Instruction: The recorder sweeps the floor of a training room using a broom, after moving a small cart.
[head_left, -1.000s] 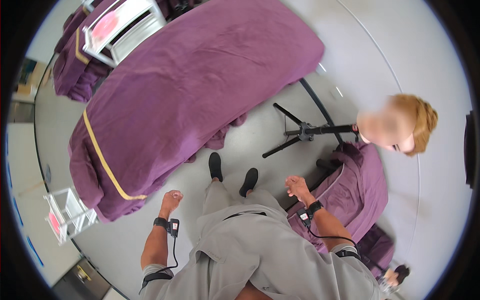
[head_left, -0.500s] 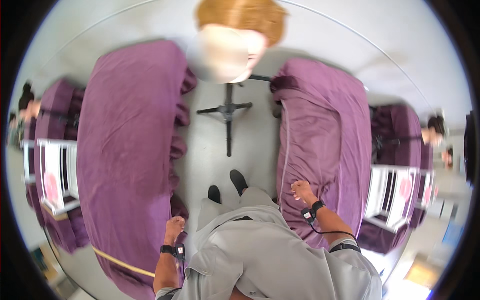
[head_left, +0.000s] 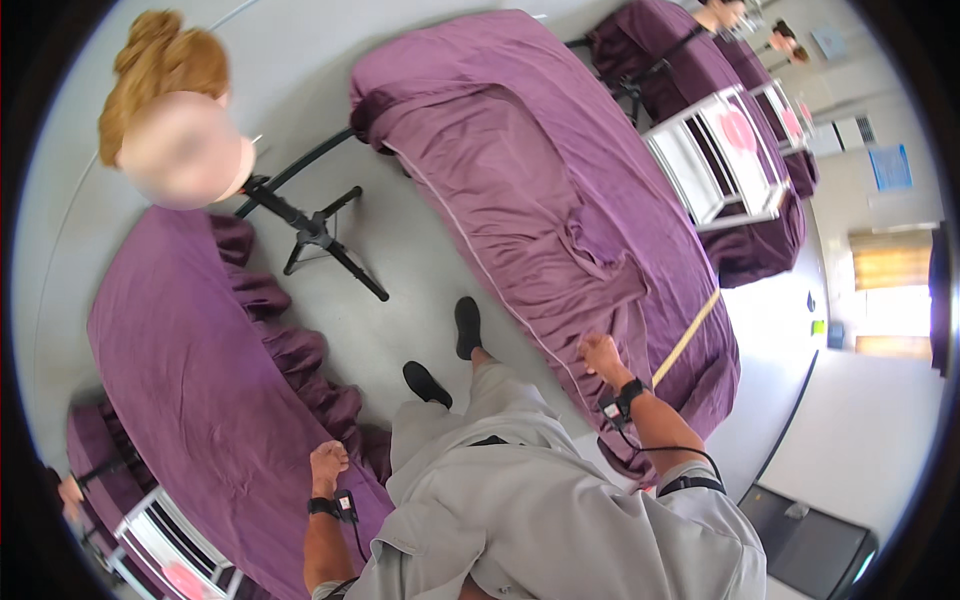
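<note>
Head view, left hand indistinct, seemingly curled

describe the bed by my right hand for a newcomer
Start at the black tripod stand. The purple-draped bed right of it lies nearest your right hand. Unlike the smoother left bed, its top is rumpled, with a gold band across its near end.

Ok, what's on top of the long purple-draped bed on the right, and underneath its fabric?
A rumpled purple cover, and a yellow strip near one end. The right hand overlaps the cover in view; contact is unclear. Whatever lies under the fabric is hidden.
</note>
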